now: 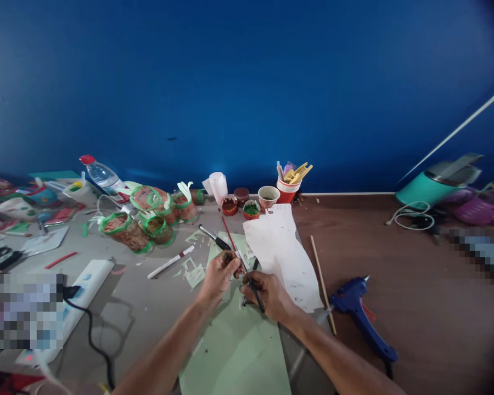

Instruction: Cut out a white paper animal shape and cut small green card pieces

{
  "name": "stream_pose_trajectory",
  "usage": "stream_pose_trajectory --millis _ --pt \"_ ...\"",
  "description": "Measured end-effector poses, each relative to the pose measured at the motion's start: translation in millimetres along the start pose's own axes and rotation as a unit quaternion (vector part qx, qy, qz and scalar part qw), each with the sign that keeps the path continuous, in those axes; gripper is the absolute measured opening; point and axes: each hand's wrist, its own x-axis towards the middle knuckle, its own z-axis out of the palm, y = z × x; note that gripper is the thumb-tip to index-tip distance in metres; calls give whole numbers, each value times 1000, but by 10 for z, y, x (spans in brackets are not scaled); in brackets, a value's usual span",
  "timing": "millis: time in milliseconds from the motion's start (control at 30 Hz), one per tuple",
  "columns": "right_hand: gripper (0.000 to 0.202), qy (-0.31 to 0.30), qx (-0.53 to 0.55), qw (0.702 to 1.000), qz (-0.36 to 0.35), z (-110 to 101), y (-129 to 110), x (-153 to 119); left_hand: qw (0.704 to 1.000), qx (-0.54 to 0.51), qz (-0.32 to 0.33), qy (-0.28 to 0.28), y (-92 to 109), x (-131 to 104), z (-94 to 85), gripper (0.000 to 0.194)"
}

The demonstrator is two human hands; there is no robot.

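A slim red-and-black paintbrush (pixel 233 238) slants between my two hands, its red end pointing up toward the paint cups. My left hand (pixel 221 274) pinches it near the middle; the fingertips hide what else may be there. My right hand (pixel 269 293) grips the black part lower down. Beneath both hands lies a pale green sheet (pixel 234 340). Just beyond my left hand is a black-handled craft knife or similar tool (pixel 214 236). A curling white paper sheet (pixel 280 252) spreads beyond my right hand.
Paint cups, including one with green paint (pixel 251 209), stand by the wall. Green-rimmed brown jars (pixel 127 233) and a water bottle (pixel 102 175) are at left, near a power strip (pixel 84 302). A blue glue gun (pixel 364 318) and wooden stick (pixel 321 280) lie right.
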Motion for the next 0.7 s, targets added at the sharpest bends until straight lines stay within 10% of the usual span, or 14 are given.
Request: stream_pose_trajectory --millis 700 --pt "23 9 -31 999 23 9 14 7 1000 -7 -1 7 -41 14 -37 26"
